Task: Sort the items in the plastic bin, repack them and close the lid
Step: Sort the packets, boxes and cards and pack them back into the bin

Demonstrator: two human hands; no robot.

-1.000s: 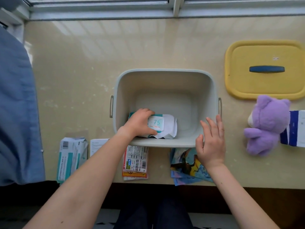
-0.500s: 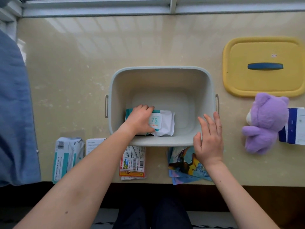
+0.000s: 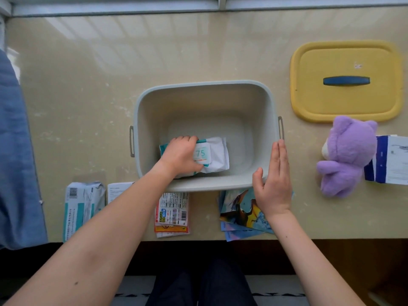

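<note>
Two bare forearms reach in from the near edge of the beige table [image 3: 88, 96]. Nearest to us, along that edge, we note a white and teal pack [image 3: 82, 206] lying flat at the left; a printed sachet stack [image 3: 172, 214] beside the left forearm; a fan of dinosaur picture cards [image 3: 239, 214] partly under the right wrist. The right hand [image 3: 273, 184] lies flat, fingers straight and pressed together, thumb spread aside; it rests against the near right corner of the plastic bin [image 3: 203, 89], thumb at the rim. The left hand [image 3: 181, 155] is inside the bin, fingers curled over the left end of a wipes pack [image 3: 212, 155] marked 75; the pack lies on the bin floor toward the near left; we cannot tell whether the hand grips or merely presses it. To the right of the bin we record a purple plush bear [image 3: 348, 155], touching a blue and white box [image 3: 388, 162] at the frame edge. Farther back on the right, the yellow lid [image 3: 346, 102] lies flat on the table, its blue handle upward, well apart from the bin. A blue cloth [image 3: 15, 162] hangs at the left edge; a window frame [image 3: 198, 5] runs along the far side.
</note>
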